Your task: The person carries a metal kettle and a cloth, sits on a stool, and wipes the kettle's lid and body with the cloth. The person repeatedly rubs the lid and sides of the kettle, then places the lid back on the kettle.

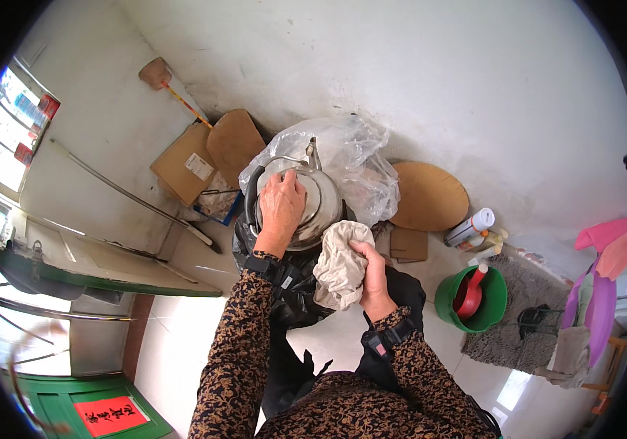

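Note:
A shiny metal kettle [321,211] with a black-gripped handle and a spout pointing away stands before me, partly ringed by black plastic. My left hand [281,206] rests on top of its lid, with the fingertips curled down at the middle; the lid knob is hidden under them. In my right hand [373,274] is a crumpled off-white cloth [342,266], held close to the kettle's near right side. Clear plastic bags [346,159] lie bunched behind the kettle, against the wall side.
Right of the kettle are a round brown board [428,196], a green bucket [498,299] holding a red scoop [472,296], and a grey mat [511,345]. Flattened cardboard [179,164] leans at the left. A green-edged door [143,258] stands nearer on the left.

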### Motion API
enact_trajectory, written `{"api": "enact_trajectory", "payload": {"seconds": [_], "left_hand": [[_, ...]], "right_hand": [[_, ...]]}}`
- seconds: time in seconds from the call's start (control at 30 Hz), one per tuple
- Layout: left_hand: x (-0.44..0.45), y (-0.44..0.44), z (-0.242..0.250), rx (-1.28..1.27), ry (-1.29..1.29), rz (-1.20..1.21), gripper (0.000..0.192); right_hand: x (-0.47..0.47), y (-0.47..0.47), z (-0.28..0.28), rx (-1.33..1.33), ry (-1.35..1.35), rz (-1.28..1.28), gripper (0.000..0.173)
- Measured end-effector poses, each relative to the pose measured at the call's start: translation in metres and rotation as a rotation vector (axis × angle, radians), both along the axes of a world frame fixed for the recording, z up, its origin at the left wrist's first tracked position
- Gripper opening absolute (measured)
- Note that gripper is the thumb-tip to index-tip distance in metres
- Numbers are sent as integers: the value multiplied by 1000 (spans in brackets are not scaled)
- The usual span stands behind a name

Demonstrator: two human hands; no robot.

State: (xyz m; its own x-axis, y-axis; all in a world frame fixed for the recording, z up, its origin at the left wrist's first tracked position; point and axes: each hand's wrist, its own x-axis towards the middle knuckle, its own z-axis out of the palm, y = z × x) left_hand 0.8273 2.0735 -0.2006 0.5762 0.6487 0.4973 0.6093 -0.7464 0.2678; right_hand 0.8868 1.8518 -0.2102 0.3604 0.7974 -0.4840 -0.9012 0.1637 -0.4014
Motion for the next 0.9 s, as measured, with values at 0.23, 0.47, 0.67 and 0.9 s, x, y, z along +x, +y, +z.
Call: {"api": "enact_trajectory", "payload": {"seconds": [0.23, 0.47, 0.67, 0.9], "left_hand": [[3, 0, -3, 86, 40, 10, 22], [1, 0, -1, 10, 65, 30, 20], [3, -1, 3, 0, 78, 42, 21], [-18, -4, 17, -358, -82, -107, 98]], "right_hand": [[-7, 0, -2, 10, -13, -2, 32], [-9, 2, -5, -4, -98, 10, 30], [1, 4, -2, 19, -168, -36, 35], [38, 13, 24, 93, -353, -205, 35]]}}
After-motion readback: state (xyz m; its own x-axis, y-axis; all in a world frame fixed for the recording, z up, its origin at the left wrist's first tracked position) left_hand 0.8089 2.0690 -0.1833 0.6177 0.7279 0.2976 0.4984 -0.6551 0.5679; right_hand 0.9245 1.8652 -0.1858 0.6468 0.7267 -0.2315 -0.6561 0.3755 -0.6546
